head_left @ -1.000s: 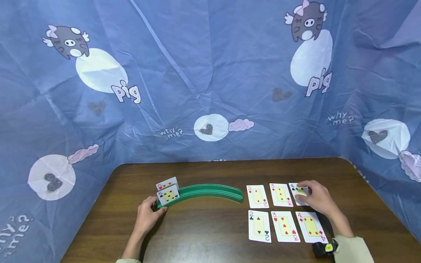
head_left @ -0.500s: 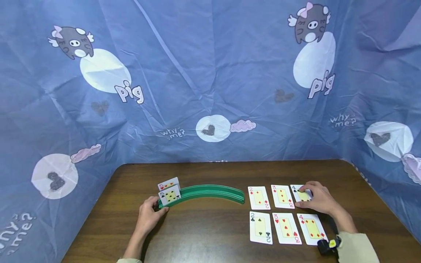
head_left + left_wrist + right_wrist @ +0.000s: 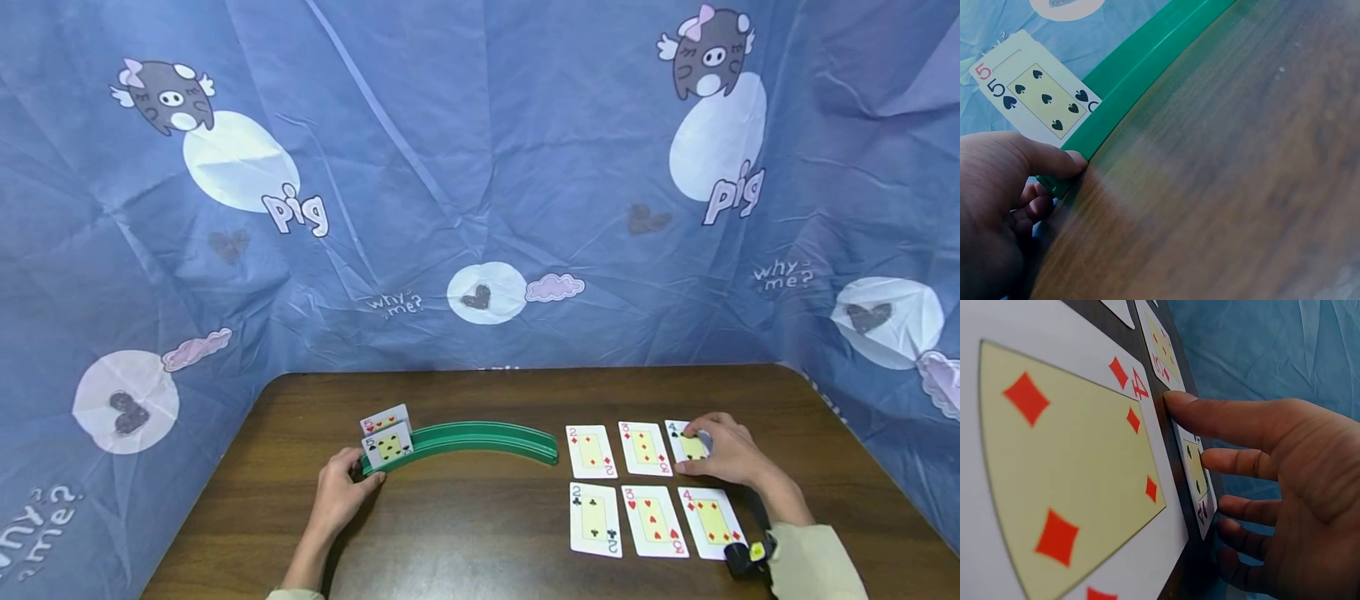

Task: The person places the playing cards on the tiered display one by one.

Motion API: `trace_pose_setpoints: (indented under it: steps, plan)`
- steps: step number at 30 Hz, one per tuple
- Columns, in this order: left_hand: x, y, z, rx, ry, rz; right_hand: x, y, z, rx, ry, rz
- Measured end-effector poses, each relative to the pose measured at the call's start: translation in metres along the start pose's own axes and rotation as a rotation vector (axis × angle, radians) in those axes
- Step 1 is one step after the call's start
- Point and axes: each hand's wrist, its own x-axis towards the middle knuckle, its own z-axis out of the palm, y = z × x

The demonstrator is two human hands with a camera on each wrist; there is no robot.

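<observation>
My left hand point(image 3: 339, 492) grips the left end of a green curved card holder point(image 3: 480, 435), its thumb on the front and other fingers curled behind. A five of spades point(image 3: 387, 447) stands in the holder's front slot near that hand. Behind it, a red five point(image 3: 384, 417) shows only its upper part. At the right, my right hand point(image 3: 727, 450) lies over a black four point(image 3: 686, 447), covering part of it. The right wrist view shows the thumb at the card's near edge and the index finger point(image 3: 1238, 462) on its face, the remaining fingers loosely bent.
Beside the black four lie a three of diamonds point(image 3: 642, 448) and a two of diamonds point(image 3: 591, 452). In the nearer row are a two of clubs point(image 3: 594, 518), a three of hearts point(image 3: 654, 521) and a four of diamonds point(image 3: 708, 522). Blue printed cloth point(image 3: 480, 208) encloses the wooden table point(image 3: 450, 533).
The black four has slid slightly right under my right hand, which has shifted a little right with it. My left hand keeps its hold on the card holder. The head view has shifted slightly.
</observation>
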Motion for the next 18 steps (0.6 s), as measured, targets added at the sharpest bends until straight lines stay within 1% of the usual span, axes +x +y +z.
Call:
trace_pose_setpoints:
  steps: [7, 11, 18]
  plan:
    - [-0.0009, -0.0008, -0.0008, -0.003, 0.018, 0.019, 0.0038, -0.0032, -0.0025, -0.011, -0.023, 0.014]
    - [-0.0013, -0.0015, -0.0004, -0.004, 0.032, 0.043, 0.0043, -0.0023, -0.0013, -0.045, -0.003, 0.013]
    - [-0.0012, -0.0012, -0.0007, -0.007, 0.028, 0.042, 0.0018, -0.0042, -0.0005, -0.142, 0.044, 0.065]
